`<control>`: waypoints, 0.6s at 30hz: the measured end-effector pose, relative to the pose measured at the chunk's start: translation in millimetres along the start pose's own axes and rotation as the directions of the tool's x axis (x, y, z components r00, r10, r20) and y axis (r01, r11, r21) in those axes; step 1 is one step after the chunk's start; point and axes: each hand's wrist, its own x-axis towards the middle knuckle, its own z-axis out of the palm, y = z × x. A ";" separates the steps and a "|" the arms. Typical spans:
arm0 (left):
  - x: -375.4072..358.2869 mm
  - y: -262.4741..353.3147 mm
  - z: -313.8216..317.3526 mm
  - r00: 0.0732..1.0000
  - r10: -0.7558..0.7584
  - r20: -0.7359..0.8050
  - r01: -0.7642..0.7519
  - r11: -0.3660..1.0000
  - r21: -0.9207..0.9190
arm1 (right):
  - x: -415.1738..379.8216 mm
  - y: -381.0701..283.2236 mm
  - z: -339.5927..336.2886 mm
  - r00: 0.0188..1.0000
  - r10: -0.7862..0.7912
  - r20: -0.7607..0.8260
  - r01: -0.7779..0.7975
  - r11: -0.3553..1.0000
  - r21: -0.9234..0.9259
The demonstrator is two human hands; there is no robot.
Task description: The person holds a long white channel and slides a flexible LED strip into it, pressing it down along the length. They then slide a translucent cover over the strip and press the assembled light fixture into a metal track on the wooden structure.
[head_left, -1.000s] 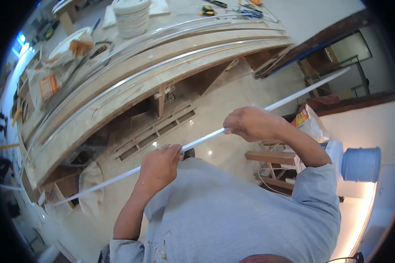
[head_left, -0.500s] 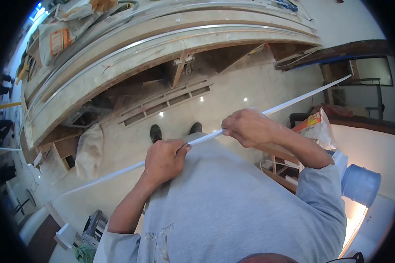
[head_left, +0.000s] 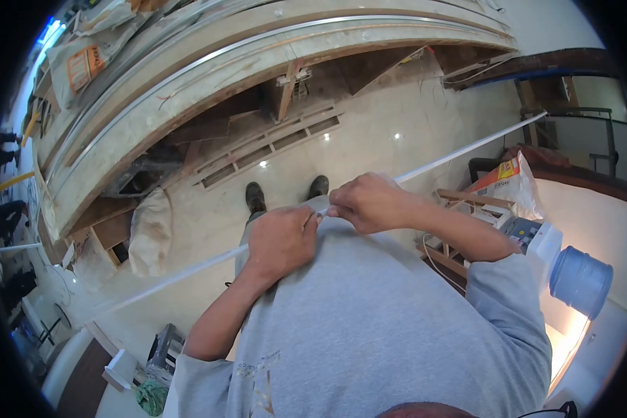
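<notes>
A long, thin white strip (head_left: 460, 152) runs diagonally across the view in front of my grey shirt, from the lower left to the upper right. My left hand (head_left: 283, 240) is closed round it near its middle, thumb and fingertips pinching it. Close beside, almost touching, my right hand (head_left: 369, 203) pinches the same strip with its fingers curled. The fingers hide the short stretch of strip between the two hands. Both ends of the strip stick out well past my hands.
A long curved wooden counter frame (head_left: 258, 70) spans the top. Slatted wood (head_left: 268, 148) lies on the floor beyond my shoes (head_left: 256, 197). At right are a plastic sack (head_left: 512, 182), a water dispenser with a blue bottle (head_left: 580, 282) and wooden pieces. A cloth sack (head_left: 150, 233) stands left.
My hands have come closer together along the strip, the right hand moving left and the left hand moving slightly right and up. The camera view has shifted a little.
</notes>
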 end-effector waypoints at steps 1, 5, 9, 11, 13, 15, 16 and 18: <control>2.7 -1.9 -1.2 1.000 -0.007 0.014 0.007 1.000 0.027 | 2.5 1.0 0.3 1.000 -0.004 0.000 0.004 1.000 0.001; -7.1 -15.7 -16.3 0.999 0.006 0.037 -0.007 1.000 0.006 | 3.6 9.5 0.8 0.999 0.031 0.025 -0.031 1.000 0.001; -15.7 -30.1 -23.3 0.989 -0.079 0.127 0.074 0.996 0.043 | 9.3 9.7 2.5 0.998 0.022 0.066 -0.025 0.999 0.036; -13.1 -30.0 -20.0 0.989 -0.071 0.131 0.065 0.997 0.046 | 20.2 -2.7 10.9 0.997 -0.006 0.075 0.005 1.000 0.007; -8.0 -29.0 -17.4 0.993 -0.057 0.104 0.054 0.998 0.028 | 25.8 -6.8 15.7 0.996 -0.037 0.084 0.039 0.999 -0.030; -8.6 -29.2 -25.4 0.992 -0.060 0.109 0.059 0.998 0.014 | 29.4 -2.6 18.6 0.997 -0.019 0.072 0.020 1.000 -0.011; -12.7 -29.1 -28.4 0.990 -0.058 0.127 0.059 0.998 -0.001 | 27.3 -0.6 19.9 0.996 -0.030 0.081 0.030 1.000 -0.006; -25.9 -44.7 -38.4 0.988 -0.111 0.106 0.108 0.994 0.029 | 24.5 9.4 15.7 0.999 0.004 0.036 -0.005 1.000 0.009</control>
